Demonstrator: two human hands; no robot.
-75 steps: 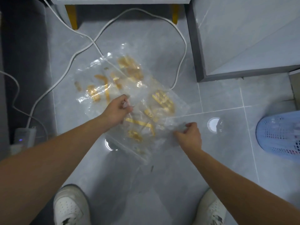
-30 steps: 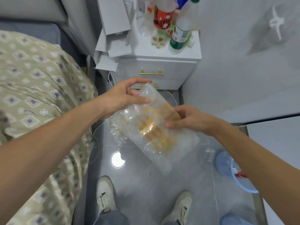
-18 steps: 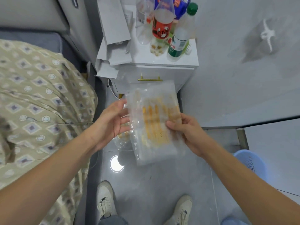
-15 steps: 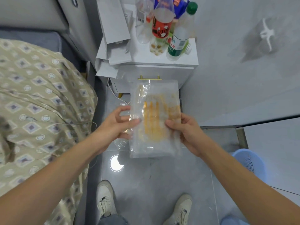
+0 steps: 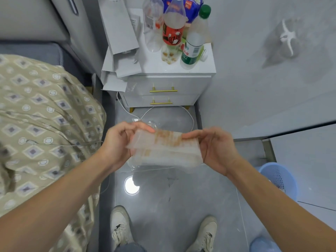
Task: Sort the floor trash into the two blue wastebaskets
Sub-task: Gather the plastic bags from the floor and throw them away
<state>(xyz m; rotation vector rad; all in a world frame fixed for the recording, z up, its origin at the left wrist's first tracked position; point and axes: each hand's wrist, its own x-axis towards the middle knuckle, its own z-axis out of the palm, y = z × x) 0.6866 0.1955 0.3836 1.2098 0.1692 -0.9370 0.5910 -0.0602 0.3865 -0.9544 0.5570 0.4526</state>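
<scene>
- Two white sneakers are seen nearest the camera, the left one at 6 o'clock and the right one slightly toward 5 o'clock, both planted on the grey tiled floor.
- A sliver of a second blue wastebasket is glimpsed at the bottom edge, at about 5 o'clock.
- A blue wastebasket with perforated walls is set on the floor at 4 o'clock, partly hidden behind the right forearm.
- A patterned beige bedcover is spread across the 9 o'clock side.
- A folded clear plastic bag with orange print is held in the air at the centre, above the floor and between both hands.
- The left hand is closed on the bag's left end, thumb on top and fingers curled beneath.
- The right hand is closed on the bag's right end, fingers pinched along the upper edge and the palm cupped behind.
- A white cable is looped on the floor just beyond the bag, at 12 o'clock.
- A white nightstand with two gold drawer handles is placed farther off at 12 o'clock.
- Several items are stood on its top: a red-labelled bottle, a green-capped bottle, a clear empty bottle and white cardboard packaging.
</scene>
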